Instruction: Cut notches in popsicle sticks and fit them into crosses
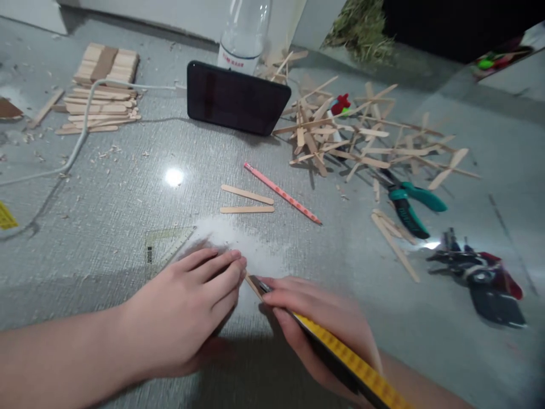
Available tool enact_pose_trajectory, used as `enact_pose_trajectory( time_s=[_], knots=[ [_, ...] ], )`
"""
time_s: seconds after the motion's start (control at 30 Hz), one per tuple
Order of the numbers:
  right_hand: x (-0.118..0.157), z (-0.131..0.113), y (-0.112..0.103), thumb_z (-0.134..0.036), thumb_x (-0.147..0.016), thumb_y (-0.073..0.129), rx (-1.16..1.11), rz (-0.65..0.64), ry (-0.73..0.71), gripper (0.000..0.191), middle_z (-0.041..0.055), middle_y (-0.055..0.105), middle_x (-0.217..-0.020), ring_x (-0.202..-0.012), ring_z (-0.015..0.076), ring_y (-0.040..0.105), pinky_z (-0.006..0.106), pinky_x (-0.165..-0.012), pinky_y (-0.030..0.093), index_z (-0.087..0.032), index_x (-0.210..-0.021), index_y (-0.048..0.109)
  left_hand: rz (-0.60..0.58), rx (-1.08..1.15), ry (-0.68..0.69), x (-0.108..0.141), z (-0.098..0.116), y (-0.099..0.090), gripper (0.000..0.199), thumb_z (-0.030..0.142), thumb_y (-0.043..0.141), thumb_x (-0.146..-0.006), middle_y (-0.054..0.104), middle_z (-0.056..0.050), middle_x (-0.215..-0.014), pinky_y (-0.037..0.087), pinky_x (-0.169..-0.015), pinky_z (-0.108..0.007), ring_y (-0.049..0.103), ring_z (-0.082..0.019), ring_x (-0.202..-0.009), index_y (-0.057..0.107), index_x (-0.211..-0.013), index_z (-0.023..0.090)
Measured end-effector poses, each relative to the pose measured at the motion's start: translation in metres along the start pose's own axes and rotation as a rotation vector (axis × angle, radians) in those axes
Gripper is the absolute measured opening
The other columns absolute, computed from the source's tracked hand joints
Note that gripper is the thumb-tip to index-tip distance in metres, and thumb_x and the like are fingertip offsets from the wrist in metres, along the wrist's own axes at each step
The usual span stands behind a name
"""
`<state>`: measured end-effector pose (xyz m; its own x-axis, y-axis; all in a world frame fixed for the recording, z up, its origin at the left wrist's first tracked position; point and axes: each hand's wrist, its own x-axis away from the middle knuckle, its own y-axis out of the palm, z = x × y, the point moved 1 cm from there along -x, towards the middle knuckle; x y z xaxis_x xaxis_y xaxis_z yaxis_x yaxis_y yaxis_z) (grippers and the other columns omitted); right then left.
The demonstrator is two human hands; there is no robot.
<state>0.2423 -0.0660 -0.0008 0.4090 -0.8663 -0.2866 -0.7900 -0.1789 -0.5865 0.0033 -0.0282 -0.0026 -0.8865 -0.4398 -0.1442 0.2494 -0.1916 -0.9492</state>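
Observation:
My left hand (191,295) is closed, fingers together, pressing a wooden craft stick (254,286) down on the tabletop. Most of that stick is hidden under the fingers; a short end sticks out to the right. In my right hand (327,318) is a yellow and black utility knife (353,358), its blade resting at the exposed end of the stick. A clear triangular ruler (154,241) lies partly under my left hand. Just beyond the hands lie two loose craft sticks (247,195) and a pink pencil (284,195).
A dark phone (236,99) leans against a clear bottle (244,34), with a white cable (87,111) running left. Stacked craft sticks (102,108) sit at back left. A tangle of joined sticks (361,133), green-handled pliers (409,204) and a dark, red-tipped tool (485,278) are on the right.

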Motion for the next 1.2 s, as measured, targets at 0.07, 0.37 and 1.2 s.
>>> enact_pose_trajectory(
  time_s=[0.07, 0.37, 1.2],
  knots=[
    [-0.001, 0.000, 0.001, -0.004, -0.092, 0.057, -0.003, 0.017, -0.015, 0.024, 0.0067, 0.081, -0.098, -0.089, 0.0183, 0.081, 0.026, -0.081, 0.066, -0.019, -0.106, 0.069, -0.004, -0.004, -0.009, 0.000, 0.000, -0.001, 0.066, 0.056, 0.069, -0.091, 0.064, -0.019, -0.147, 0.046, -0.117, -0.052, 0.060, -0.038, -0.136, 0.065, -0.132, 0.004],
    [-0.002, -0.001, 0.007, -0.003, -0.092, 0.058, 0.006, 0.030, -0.044, 0.022, 0.0062, 0.080, -0.093, -0.085, 0.0153, 0.079, 0.024, -0.079, 0.063, -0.018, -0.103, 0.069, -0.008, -0.018, -0.003, 0.003, 0.000, 0.000, 0.067, 0.063, 0.057, -0.098, 0.064, -0.019, -0.146, 0.040, -0.119, -0.052, 0.057, -0.039, -0.139, 0.064, -0.131, 0.006],
    [-0.007, 0.001, 0.007, -0.005, -0.093, 0.054, -0.114, 0.060, -0.131, 0.024, 0.0029, 0.075, -0.085, -0.075, 0.0152, 0.073, 0.024, -0.071, 0.061, -0.023, -0.105, 0.064, -0.182, 0.035, -0.081, 0.005, -0.004, -0.010, 0.086, 0.075, 0.046, -0.098, 0.056, -0.024, -0.155, 0.044, -0.120, -0.056, 0.053, -0.041, -0.145, 0.055, -0.147, 0.004]
  ],
)
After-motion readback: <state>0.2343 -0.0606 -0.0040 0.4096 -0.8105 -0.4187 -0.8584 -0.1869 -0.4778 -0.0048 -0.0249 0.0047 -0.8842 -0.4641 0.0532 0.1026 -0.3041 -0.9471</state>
